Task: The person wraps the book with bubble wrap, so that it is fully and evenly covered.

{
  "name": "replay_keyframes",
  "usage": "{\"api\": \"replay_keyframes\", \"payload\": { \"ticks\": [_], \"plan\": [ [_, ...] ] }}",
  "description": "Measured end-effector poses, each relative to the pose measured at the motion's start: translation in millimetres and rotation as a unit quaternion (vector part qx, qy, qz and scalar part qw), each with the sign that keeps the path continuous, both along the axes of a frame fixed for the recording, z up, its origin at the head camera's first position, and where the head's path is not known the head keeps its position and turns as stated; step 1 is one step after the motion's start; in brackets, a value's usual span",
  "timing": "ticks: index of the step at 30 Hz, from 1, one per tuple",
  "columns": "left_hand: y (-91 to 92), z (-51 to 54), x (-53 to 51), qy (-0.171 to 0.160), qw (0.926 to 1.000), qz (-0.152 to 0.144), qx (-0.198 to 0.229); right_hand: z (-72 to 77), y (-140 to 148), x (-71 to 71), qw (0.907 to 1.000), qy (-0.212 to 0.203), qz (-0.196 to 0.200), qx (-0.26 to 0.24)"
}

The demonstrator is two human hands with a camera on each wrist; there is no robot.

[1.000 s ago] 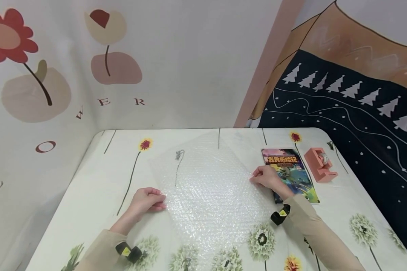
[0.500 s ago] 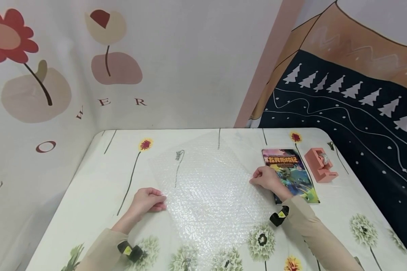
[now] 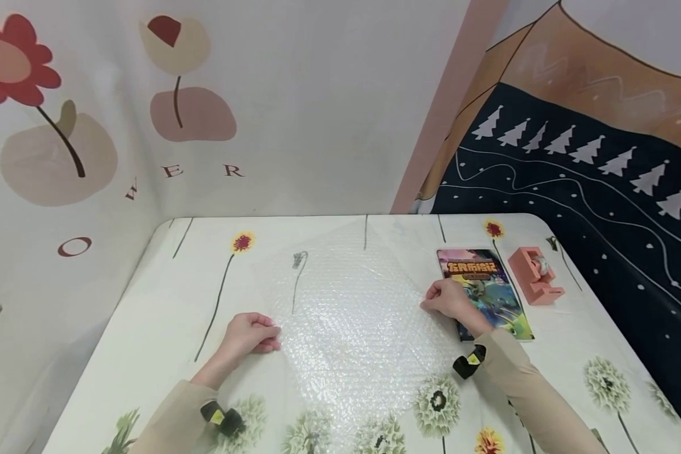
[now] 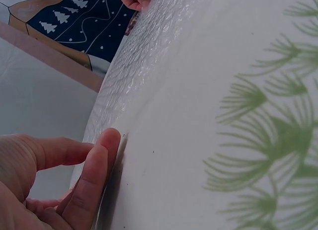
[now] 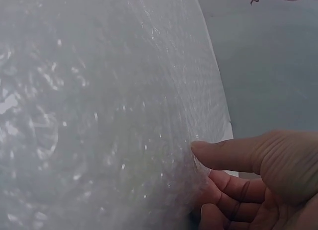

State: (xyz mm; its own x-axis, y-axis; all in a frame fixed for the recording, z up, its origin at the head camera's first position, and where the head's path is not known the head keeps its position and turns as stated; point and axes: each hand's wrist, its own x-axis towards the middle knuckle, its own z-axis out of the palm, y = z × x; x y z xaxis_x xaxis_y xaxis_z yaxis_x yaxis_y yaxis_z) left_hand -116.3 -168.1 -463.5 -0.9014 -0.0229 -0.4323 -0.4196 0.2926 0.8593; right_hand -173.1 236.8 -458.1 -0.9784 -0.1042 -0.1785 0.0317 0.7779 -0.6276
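Note:
A clear bubble wrap sheet [image 3: 363, 328] lies across the middle of the table, set cornerwise; its bubbles shine in the right wrist view [image 5: 99, 115]. My left hand [image 3: 250, 334] pinches the sheet's left edge, thumb against fingers, as the left wrist view shows the hand [image 4: 64, 180] at the sheet [image 4: 134, 66]. At the right edge, my right hand [image 3: 451, 299] holds the wrap between thumb and fingers; in the right wrist view the hand [image 5: 263, 180] has fingers behind the film. That hand is over the left side of a colourful book [image 3: 488, 296].
Right of the book stands a pink tape dispenser [image 3: 536, 277] with a roll in it. The table [image 3: 164, 328] has a flower-print cover. A pale printed curtain [image 3: 318, 113] hangs behind, and a dark one with white trees [image 3: 573, 189] is at the right.
Both hands keep their hold on the sheet's edges. They have barely moved, with the left hand a touch further right in view.

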Motion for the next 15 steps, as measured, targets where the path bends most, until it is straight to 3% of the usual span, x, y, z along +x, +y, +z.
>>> {"api": "replay_keyframes", "payload": {
  "ticks": [15],
  "plan": [
    [-0.2,-6.2,-4.5,0.01,0.9998,0.004,-0.015,1.3,-0.9,2.1,0.9998,0.009,0.005,0.016]
  ]
}}
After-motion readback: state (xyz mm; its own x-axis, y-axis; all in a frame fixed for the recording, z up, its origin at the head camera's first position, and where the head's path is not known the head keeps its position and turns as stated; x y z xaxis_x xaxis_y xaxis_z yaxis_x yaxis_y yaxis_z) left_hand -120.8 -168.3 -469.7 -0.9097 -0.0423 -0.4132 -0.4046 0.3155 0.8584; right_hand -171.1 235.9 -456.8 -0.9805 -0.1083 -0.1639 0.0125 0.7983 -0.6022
